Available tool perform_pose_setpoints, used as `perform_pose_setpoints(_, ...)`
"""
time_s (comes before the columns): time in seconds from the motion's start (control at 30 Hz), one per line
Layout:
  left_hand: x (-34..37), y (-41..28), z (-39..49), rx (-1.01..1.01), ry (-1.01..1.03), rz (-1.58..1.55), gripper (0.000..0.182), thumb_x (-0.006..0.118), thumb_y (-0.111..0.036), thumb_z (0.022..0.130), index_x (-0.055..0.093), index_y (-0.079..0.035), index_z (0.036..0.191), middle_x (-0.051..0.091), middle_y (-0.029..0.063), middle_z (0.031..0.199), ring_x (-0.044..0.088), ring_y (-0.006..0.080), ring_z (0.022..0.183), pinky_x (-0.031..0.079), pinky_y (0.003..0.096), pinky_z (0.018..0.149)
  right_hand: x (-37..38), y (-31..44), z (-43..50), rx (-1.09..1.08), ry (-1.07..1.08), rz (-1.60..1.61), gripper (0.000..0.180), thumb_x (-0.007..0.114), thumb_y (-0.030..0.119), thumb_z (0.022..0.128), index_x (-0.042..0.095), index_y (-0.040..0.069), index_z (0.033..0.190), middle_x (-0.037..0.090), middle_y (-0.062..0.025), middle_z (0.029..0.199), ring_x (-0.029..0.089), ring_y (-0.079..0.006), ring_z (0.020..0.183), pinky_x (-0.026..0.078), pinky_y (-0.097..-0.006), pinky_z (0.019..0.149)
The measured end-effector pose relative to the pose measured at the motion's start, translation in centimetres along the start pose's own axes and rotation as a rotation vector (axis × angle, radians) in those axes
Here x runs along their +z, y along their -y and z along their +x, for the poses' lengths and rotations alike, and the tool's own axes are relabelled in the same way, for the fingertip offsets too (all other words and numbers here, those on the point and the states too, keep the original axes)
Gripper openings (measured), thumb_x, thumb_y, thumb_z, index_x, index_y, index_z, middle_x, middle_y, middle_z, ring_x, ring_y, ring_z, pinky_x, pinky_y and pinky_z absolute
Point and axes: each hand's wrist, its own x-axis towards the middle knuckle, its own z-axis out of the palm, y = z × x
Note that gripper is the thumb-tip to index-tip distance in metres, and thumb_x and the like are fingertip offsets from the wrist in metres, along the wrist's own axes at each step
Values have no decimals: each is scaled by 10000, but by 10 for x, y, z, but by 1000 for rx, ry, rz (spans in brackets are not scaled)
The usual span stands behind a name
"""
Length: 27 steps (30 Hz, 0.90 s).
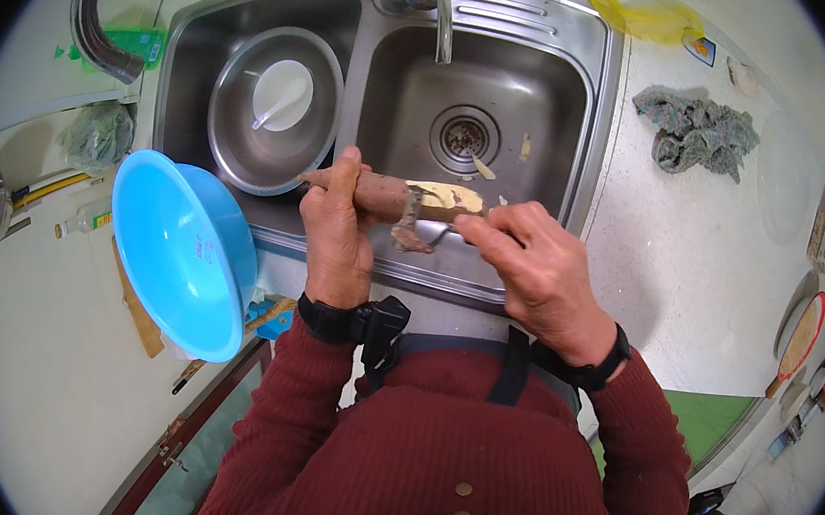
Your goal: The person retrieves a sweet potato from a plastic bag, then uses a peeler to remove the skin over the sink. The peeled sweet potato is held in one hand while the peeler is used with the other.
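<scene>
My left hand [340, 231] grips a sweet potato [381, 195] near its pointed end, thumb on top. The tuber lies level over the front of the right sink basin [398, 105]. Pale flesh shows in a strip along its right part; the rest keeps its brownish skin. My right hand [544, 260] is closed around the handle of a peeler [411, 216], most of which the fingers hide. The peeler's head rests against the tuber where skin meets bare flesh, with bits of peel stuck to it. Peel strips [482, 167] lie near the drain [464, 138].
A faucet [445, 20] reaches over the right basin. In the left basin a metal bowl [218, 131] holds a white bowl [268, 88] and spoon. A blue plastic basin [178, 263] stands tilted at the left. A grey rag [697, 133] lies on the right counter [666, 284].
</scene>
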Motion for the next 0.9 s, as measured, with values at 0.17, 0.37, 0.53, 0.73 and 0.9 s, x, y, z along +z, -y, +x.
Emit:
perform_pose_setpoints(0.17, -22, -17, 4, -14, -47, 6, 337, 670, -408, 1009, 667, -77, 950, 662, 15, 814, 628, 125, 740, 481, 276, 633, -18, -22, -16, 76, 16, -266, 522, 669, -94, 737, 718, 106, 1216, 642, -71, 942, 658, -270, 872, 556, -377, 725)
perform_pose_setpoints(0.37, -19, -19, 4, 24, 98, 36, 404, 661, -457, 1006, 706, -64, 923, 726, 52, 851, 651, 128, 761, 424, 253, 619, -29, -27, -31, 403, 90, 192, 353, 648, -72, 844, 666, 19, 1185, 609, -143, 972, 651, -327, 909, 519, -386, 802)
perform_pose_setpoints(0.53, -5, -17, -8, -61, 133, 51, 461, 696, -489, 977, 738, -29, 979, 748, 81, 891, 646, 123, 778, 461, 265, 622, -20, -13, -14, 530, 151, 350, 400, 646, -20, 871, 601, 9, 1267, 613, -170, 1000, 656, -357, 919, 525, -383, 779)
perform_pose_setpoints(0.73, 0, -20, -15, -102, 142, 33, 410, 733, -460, 959, 691, -52, 970, 722, 63, 867, 602, 112, 697, 506, 273, 615, -14, 7, -3, 227, -46, 89, 501, 652, -61, 862, 649, 84, 1342, 605, -120, 958, 639, -293, 846, 540, -386, 708)
perform_pose_setpoints(0.9, 7, -19, -22, -123, 188, 31, 368, 742, -423, 953, 675, -62, 953, 725, 63, 869, 595, 109, 666, 498, 269, 573, -6, 13, 4, 53, -43, -101, 633, 682, -105, 723, 686, 111, 1317, 605, -68, 952, 612, -243, 837, 531, -351, 673)
